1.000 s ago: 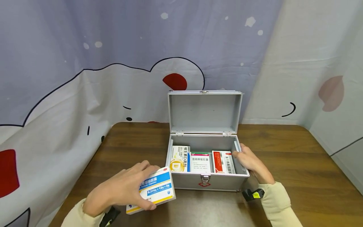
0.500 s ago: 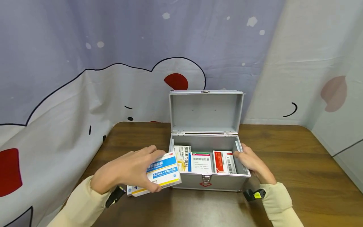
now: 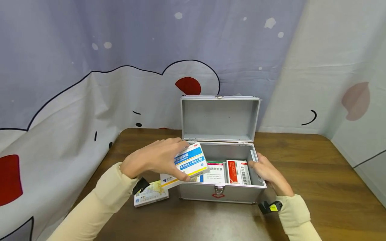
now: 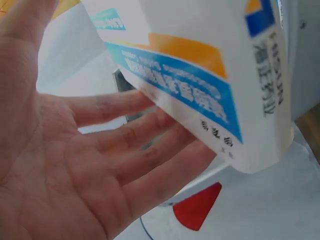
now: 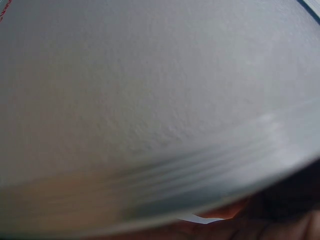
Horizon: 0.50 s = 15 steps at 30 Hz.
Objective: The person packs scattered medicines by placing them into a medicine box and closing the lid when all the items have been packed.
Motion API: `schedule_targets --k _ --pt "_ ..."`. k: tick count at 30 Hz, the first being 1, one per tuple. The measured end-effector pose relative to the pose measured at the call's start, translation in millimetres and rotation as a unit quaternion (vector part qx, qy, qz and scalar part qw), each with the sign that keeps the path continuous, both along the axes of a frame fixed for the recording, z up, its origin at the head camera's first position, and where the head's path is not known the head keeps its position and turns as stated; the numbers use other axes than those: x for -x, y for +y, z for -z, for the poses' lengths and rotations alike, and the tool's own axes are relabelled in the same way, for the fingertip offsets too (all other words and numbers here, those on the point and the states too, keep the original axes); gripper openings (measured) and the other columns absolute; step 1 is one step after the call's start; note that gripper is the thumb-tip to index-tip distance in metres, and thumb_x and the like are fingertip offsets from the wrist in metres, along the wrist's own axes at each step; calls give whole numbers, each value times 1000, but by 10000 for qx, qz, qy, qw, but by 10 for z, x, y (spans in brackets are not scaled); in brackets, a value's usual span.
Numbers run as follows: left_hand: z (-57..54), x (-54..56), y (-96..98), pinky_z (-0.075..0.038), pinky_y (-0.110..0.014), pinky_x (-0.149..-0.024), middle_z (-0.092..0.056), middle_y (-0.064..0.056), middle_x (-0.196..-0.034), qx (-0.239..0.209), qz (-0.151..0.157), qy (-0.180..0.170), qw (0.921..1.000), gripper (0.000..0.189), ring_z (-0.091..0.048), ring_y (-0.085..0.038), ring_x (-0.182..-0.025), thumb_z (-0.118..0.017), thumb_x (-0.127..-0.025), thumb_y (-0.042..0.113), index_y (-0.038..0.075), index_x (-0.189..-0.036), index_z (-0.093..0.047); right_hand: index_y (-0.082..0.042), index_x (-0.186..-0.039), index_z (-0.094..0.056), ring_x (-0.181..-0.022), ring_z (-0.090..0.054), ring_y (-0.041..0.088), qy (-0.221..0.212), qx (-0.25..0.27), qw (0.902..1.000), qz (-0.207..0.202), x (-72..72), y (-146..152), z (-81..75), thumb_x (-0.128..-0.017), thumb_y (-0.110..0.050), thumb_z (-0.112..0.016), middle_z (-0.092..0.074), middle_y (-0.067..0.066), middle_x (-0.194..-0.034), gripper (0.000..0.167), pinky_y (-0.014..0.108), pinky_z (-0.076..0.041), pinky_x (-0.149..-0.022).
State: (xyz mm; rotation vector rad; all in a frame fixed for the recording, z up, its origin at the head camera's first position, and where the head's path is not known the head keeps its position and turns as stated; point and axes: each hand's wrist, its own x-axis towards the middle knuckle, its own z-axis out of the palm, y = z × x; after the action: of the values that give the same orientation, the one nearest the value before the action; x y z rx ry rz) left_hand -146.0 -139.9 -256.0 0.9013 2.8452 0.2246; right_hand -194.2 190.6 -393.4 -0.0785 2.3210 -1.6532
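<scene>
My left hand [image 3: 156,157] grips a white, blue and yellow medicine box [image 3: 193,160] by its edges. Tilted, the box hangs over the left end of the open silver medicine case [image 3: 199,193]. In the left wrist view, the fingers reach along one side of this capsule box [image 4: 200,95]. My right hand [image 3: 269,174] holds the case's right rim, thumb over the edge. Inside stand a white box with a pink and green top [image 3: 214,174] and a red-and-white box [image 3: 239,172]. Another box at the left is mostly hidden. Case wall [image 5: 150,90] fills the right wrist view.
Another medicine box [image 3: 152,193] lies on the wooden table [image 3: 211,221], left of the case, partly behind my left wrist. The case's lid [image 3: 220,118] stands upright at the back. A printed curtain [image 3: 135,97] hangs behind the table.
My left hand has moved up and to the right with the medicine box, from the case's front left to above its left end. The box on the table has come into view. The right hand stays put.
</scene>
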Motion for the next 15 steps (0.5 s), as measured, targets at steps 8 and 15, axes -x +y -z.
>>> schedule_targets --k 8,15 --pt "9 237 234 -46 -21 -51 -56 7 -76 -498 -610 -32 9969 65 -56 -4 -62 -64 -66 66 13 -103 -53 13 -128 -22 -74 -62 29 -110 190 9998 -29 -19 -12 -23 -87 -3 -37 -56 27 -93 47 46 -53 -66" --pt "5 383 384 -48 -24 -47 -61 4 -64 -411 -1093 -585 9914 53 -60 -8 -50 -63 -68 66 15 -81 -58 13 -129 -21 -74 -63 29 -52 175 9998 -65 9 10 -19 -87 -3 -37 -56 27 -92 47 46 -53 -66"
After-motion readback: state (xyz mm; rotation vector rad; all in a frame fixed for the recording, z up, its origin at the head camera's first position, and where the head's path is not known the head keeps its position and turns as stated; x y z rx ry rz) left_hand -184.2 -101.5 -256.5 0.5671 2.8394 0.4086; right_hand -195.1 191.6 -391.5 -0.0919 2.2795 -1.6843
